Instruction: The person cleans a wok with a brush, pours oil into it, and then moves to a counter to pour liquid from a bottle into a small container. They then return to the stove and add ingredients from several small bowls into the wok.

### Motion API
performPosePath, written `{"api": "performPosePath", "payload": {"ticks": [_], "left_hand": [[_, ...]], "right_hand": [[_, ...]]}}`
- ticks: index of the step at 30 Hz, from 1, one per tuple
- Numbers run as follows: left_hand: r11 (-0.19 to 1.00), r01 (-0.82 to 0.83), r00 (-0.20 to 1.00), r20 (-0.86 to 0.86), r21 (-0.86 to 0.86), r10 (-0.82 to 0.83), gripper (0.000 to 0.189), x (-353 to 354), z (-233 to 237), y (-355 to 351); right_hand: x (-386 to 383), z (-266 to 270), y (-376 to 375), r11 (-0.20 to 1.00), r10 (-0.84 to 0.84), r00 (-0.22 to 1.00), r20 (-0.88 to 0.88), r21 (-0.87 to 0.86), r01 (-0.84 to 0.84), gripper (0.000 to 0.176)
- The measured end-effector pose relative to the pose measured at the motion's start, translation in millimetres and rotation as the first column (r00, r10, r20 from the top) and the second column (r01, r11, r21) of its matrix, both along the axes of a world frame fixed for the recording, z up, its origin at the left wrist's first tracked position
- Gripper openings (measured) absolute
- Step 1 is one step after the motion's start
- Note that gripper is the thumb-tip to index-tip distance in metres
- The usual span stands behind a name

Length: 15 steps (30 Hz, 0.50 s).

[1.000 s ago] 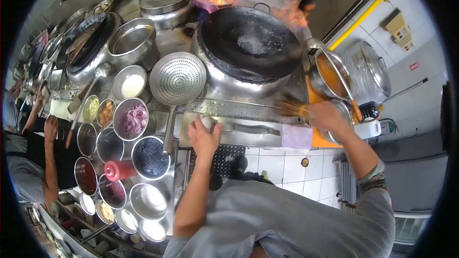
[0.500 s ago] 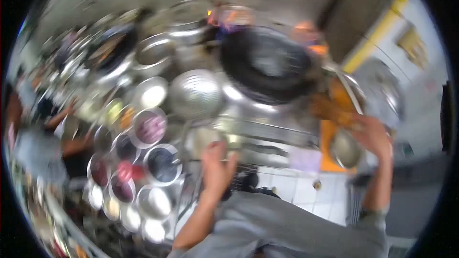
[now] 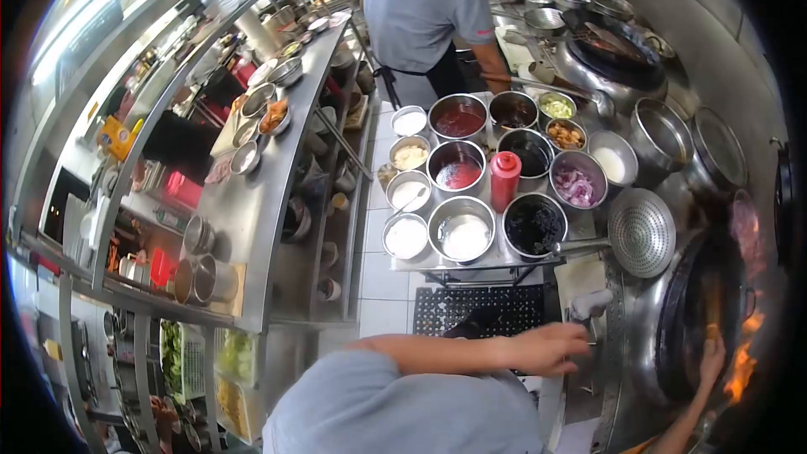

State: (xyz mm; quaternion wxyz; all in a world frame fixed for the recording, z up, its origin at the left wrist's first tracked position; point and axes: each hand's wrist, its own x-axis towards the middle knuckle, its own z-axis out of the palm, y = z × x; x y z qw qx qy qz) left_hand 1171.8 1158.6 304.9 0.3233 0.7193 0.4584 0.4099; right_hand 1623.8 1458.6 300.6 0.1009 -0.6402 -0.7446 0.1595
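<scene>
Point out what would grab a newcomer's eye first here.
Probably the orange flames at the right, beside the big dark wok, where the right hand holds a bristly brush. Next would likely come the bright red squeeze bottle, upright among steel pots of sauces and ingredients near the middle.

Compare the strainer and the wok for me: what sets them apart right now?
The strainer is pale metal pierced with holes; the wok is dark, with no holes that I can see. The strainer is clearly smaller than the wok. The strainer has a long handle, while the wok shows a small loop at its rim. Nobody is touching the strainer, but the right hand holds a brush in the wok. Both are round.
</scene>
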Motion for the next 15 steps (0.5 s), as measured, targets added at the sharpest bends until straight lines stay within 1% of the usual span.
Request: {"api": "performPosePath", "payload": {"ticks": [1,2,3,4,5,6,7,9,10,11,12,13,14,15], "left_hand": [[0.993,-0.048,0.998,-0.042,-0.111,0.044,0.034,-17.9,0.9,-12.8],[0.978,-0.158,0.986,-0.07,-0.135,0.15,0.033,-34.5,3.8,-26.2],[0.95,-0.282,0.957,-0.116,-0.135,0.267,0.03,-49.3,2.7,-40.5],[0.91,-0.396,0.915,-0.137,-0.121,0.38,0.027,-61.4,5.3,-54.6],[0.87,-0.476,0.876,-0.157,-0.127,0.456,0.026,-69.7,2.5,-68.1],[0.824,-0.551,0.831,-0.179,-0.132,0.526,0.025,-76.1,0.4,-76.4],[0.818,-0.563,0.823,-0.18,-0.122,0.539,0.025,-79.2,2.7,-77.7],[0.764,-0.629,0.777,-0.16,-0.143,0.609,0.025,-79.8,9.8,-78.0],[0.76,-0.63,0.776,-0.158,-0.159,0.61,0.025,-74.7,12.9,-74.0],[0.812,-0.576,0.815,-0.138,-0.093,0.562,0.025,-69.0,17.3,-62.3],[0.857,-0.515,0.852,-0.122,-0.024,0.508,0.026,-63.6,23.0,-52.0],[0.9,-0.435,0.897,-0.085,0.017,0.435,0.027,-58.3,32.0,-46.2],[0.901,-0.433,0.898,-0.085,0.008,0.432,0.027,-57.8,34.3,-45.2],[0.918,-0.396,0.911,-0.118,0.022,0.395,0.028,-57.9,35.1,-45.7]], "right_hand": [[-17.6,3.7,-21.1,0.999,0.05,0.984,-0.174,-0.01,-0.053,0.044],[-22.9,31.4,-36.8,0.966,0.055,0.924,-0.379,-0.214,-0.146,0.042],[-28.3,59.1,-52.8,0.882,-0.028,0.841,-0.541,-0.409,-0.234,0.041],[4.9,44.7,-36.7,0.879,-0.018,0.87,-0.493,-0.422,-0.22,0.042],[56.2,19.4,-9.8,0.932,0.052,0.931,-0.362,-0.317,-0.175,0.042],[105.2,-11.1,22.5,0.978,0.113,0.973,-0.203,-0.15,-0.145,0.043],[124.9,-34.4,49.9,0.996,0.091,0.994,-0.052,0.019,-0.09,0.043],[124.3,-52.1,92.8,0.99,0.032,0.995,0.089,0.134,-0.044,0.044],[133.4,-61.2,96.5,0.983,-0.014,0.986,0.165,0.181,-0.016,0.044],[144.0,-68.5,94.2,0.973,-0.067,0.969,0.237,0.23,0.011,0.045],[121.5,-77.2,94.7,0.976,-0.088,0.969,0.23,0.212,0.039,0.046],[80.0,-72.2,82.7,0.979,-0.11,0.968,0.224,0.195,0.066,0.046],[37.5,-66.4,70.1,0.98,-0.132,0.967,0.218,0.177,0.094,0.047],[26.2,-51.5,52.5,0.984,0.101,0.995,-0.025,0.153,-0.096,0.048]]}}
